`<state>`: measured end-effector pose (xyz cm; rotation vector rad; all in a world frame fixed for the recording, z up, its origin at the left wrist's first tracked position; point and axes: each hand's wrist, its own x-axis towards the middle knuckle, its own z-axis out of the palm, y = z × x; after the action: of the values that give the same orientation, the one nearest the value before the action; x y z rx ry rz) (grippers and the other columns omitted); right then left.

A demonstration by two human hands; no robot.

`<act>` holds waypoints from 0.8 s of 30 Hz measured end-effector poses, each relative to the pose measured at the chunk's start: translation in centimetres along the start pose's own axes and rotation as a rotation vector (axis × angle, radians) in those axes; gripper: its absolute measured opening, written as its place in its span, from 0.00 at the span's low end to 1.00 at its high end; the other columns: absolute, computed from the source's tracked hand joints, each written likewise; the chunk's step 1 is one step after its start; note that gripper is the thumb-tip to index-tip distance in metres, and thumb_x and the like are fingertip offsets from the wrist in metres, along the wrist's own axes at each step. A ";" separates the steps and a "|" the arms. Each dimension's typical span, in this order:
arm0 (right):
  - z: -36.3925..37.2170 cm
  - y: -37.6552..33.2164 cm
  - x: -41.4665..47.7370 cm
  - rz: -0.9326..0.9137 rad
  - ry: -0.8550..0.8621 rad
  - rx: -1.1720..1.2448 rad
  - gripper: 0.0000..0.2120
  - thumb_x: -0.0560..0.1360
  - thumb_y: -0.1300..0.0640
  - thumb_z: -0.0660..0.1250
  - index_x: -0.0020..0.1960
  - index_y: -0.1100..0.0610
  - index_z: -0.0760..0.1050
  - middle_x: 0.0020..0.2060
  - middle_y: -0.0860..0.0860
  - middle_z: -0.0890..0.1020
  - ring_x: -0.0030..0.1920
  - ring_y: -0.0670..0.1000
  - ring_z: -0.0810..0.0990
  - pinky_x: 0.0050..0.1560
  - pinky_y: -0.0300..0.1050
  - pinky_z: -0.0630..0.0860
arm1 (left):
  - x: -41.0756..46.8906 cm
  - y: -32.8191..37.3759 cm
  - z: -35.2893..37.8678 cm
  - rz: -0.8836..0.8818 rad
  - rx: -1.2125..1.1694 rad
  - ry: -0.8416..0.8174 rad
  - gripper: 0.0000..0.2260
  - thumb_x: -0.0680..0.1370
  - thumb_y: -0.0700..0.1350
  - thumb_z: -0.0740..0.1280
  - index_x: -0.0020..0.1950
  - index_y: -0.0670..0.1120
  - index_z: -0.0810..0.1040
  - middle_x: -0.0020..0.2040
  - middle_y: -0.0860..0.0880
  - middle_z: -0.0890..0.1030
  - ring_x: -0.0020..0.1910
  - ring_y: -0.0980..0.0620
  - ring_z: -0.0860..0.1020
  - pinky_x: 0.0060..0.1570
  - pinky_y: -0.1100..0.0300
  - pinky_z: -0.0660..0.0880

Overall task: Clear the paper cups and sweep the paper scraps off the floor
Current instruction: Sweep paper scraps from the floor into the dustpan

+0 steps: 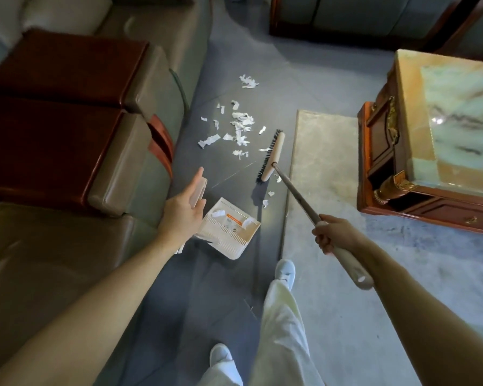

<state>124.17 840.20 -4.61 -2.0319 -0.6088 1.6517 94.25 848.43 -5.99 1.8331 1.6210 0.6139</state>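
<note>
Dustpan: on floor; paper scraps piled beyond it, a few inside it.
Broom: beyond-right of dustpan, head beside the pile.
Sofa: left of dustpan.
Table: far right of dustpan.

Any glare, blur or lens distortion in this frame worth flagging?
Head view: dim, bluish light; glare spot on the table; sofa edges bow from the wide lens; scraps are sharp; the broom throws a soft shadow.

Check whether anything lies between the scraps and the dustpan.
Nothing visible does. Bare floor separates the scraps from the dustpan. The broom stands right of the pile, not in that path.
</note>
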 end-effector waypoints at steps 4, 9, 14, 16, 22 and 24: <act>-5.3 -3.8 5.6 0.025 0.005 0.109 0.21 0.77 0.72 0.58 0.69 0.70 0.62 0.31 0.56 0.67 0.24 0.47 0.67 0.20 0.35 0.66 | 3.7 3.3 4.2 0.004 0.008 -0.009 0.31 0.77 0.37 0.67 0.76 0.54 0.60 0.64 0.47 0.78 0.57 0.43 0.79 0.55 0.67 0.69; -11.4 -8.0 13.4 0.039 -0.010 0.022 0.22 0.77 0.72 0.56 0.70 0.69 0.61 0.32 0.56 0.68 0.26 0.49 0.67 0.19 0.36 0.66 | 8.8 7.3 8.2 -0.039 0.008 -0.020 0.31 0.76 0.35 0.67 0.76 0.52 0.61 0.66 0.49 0.75 0.63 0.49 0.75 0.56 0.77 0.62; -15.0 -9.0 19.4 0.102 -0.052 -0.327 0.23 0.78 0.67 0.60 0.72 0.61 0.62 0.37 0.62 0.76 0.27 0.52 0.72 0.27 0.45 0.73 | 12.5 8.9 10.6 -0.079 0.034 0.022 0.31 0.76 0.35 0.68 0.75 0.49 0.62 0.65 0.48 0.76 0.61 0.47 0.77 0.57 0.74 0.66; -16.3 -8.4 20.9 0.189 -0.083 -0.369 0.25 0.79 0.66 0.60 0.74 0.55 0.60 0.40 0.61 0.76 0.28 0.51 0.73 0.27 0.44 0.75 | 13.7 9.3 11.2 -0.102 0.057 0.061 0.30 0.76 0.36 0.68 0.75 0.50 0.62 0.64 0.48 0.77 0.58 0.45 0.79 0.57 0.64 0.71; -18.6 -6.6 22.0 0.288 -0.101 -0.293 0.21 0.80 0.65 0.58 0.71 0.55 0.62 0.33 0.58 0.72 0.27 0.51 0.71 0.25 0.43 0.72 | 16.1 10.7 12.8 -0.078 0.028 0.077 0.29 0.76 0.35 0.68 0.75 0.49 0.64 0.65 0.57 0.72 0.63 0.49 0.76 0.58 0.73 0.64; -18.5 -5.8 21.9 0.324 -0.104 -0.342 0.22 0.80 0.64 0.59 0.72 0.53 0.61 0.35 0.59 0.73 0.29 0.51 0.72 0.26 0.42 0.73 | 16.6 10.8 12.7 -0.079 0.027 0.062 0.29 0.76 0.35 0.67 0.75 0.49 0.63 0.65 0.58 0.71 0.63 0.49 0.75 0.58 0.75 0.63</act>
<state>146.05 856.61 -14.94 -2.4023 -0.6626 1.9587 113.08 862.38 -8.25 1.7757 1.7410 0.6220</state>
